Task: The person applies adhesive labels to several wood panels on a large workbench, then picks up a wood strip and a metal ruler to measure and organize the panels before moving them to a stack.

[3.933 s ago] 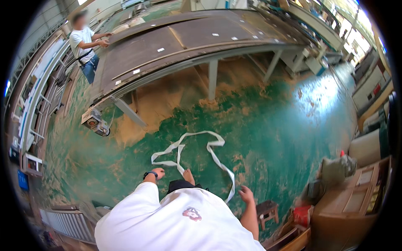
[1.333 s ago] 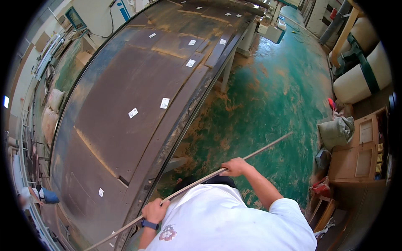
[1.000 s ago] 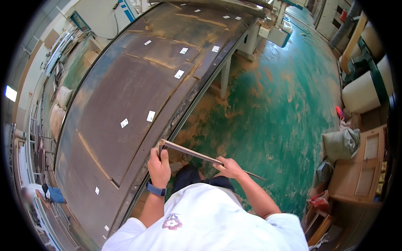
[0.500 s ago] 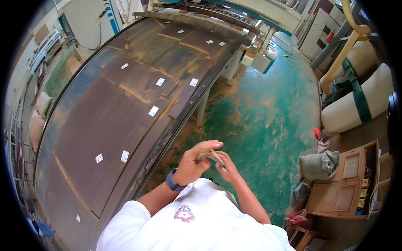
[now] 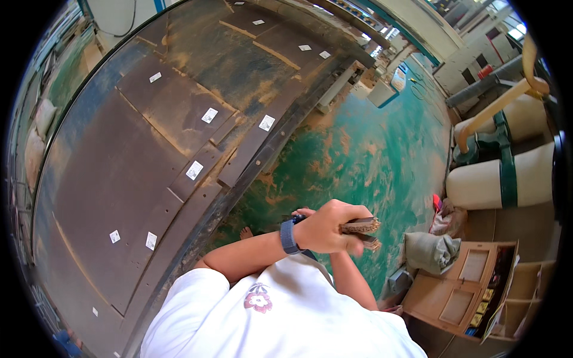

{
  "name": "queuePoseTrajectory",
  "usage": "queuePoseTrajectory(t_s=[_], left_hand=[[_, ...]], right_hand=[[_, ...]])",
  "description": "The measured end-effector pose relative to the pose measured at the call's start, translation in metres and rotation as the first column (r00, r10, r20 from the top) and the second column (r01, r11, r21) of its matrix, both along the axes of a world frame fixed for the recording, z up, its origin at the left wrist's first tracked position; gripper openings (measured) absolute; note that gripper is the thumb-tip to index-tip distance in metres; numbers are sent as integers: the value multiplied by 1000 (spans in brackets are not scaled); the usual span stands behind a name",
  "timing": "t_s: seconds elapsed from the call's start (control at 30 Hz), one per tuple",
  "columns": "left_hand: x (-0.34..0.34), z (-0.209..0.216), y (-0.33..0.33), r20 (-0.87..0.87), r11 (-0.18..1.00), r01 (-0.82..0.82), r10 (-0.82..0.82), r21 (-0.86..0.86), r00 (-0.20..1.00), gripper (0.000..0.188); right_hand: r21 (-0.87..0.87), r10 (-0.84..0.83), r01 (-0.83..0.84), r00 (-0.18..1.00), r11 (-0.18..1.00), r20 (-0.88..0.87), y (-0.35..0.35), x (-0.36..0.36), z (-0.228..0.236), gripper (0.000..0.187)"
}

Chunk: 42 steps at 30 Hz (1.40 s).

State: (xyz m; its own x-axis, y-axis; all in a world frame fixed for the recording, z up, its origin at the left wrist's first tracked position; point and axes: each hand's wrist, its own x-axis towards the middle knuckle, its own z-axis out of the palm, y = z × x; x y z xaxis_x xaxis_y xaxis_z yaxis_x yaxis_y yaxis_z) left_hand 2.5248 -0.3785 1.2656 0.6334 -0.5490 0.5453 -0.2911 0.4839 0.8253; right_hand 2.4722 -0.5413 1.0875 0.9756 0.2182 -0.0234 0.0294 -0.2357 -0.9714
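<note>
**Left hand (image 5: 330, 227) sits farther right across the torso (image 5: 277, 319) than before**

Its fingers close around brown board strips (image 5: 357, 227), two ragged ends jutting right, over the green floor (image 5: 382, 173). Behind, the right forearm (image 5: 351, 277) rises, its hand too obscured to tell the fingers' state.

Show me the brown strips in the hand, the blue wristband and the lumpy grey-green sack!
Brown strips (image 5: 359, 227): head view, on the upper strip, near its rough end.
Blue wristband (image 5: 289, 237): head view, middle of the band.
Grey-green sack (image 5: 431, 252): head view, on its bulging middle.
</note>
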Motion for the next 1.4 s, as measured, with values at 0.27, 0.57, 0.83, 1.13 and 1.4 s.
queuePoseTrajectory(t_s=[0.27, 0.57, 0.83, 1.13, 1.4], left_hand=[[101, 4, -28, -61, 860, -498, 494, -115, 867, 27], [160, -238, 73, 466, -290, -683, 881, 670, 83, 39], [129, -267, 125, 742, -645, -379, 629, 664, 231, 34], [207, -256, 164, 834, -597, -619, 518, 511, 190, 39], [205, -260, 157, 627, -459, -471, 719, 753, 302, 42]], right_hand=[[-50, 206, -208, 978, 977, -41, -43, 127, -46, 25], [-246, 65, -158, 936, 956, -346, -136, 216, -147, 19], [-591, -85, -193, 908, 783, -409, -247, 230, -214, 34], [-783, -115, -306, 895, 541, -430, -268, 255, -157, 41], [-828, -80, -270, 932, 492, -352, -306, 279, -37, 37]])
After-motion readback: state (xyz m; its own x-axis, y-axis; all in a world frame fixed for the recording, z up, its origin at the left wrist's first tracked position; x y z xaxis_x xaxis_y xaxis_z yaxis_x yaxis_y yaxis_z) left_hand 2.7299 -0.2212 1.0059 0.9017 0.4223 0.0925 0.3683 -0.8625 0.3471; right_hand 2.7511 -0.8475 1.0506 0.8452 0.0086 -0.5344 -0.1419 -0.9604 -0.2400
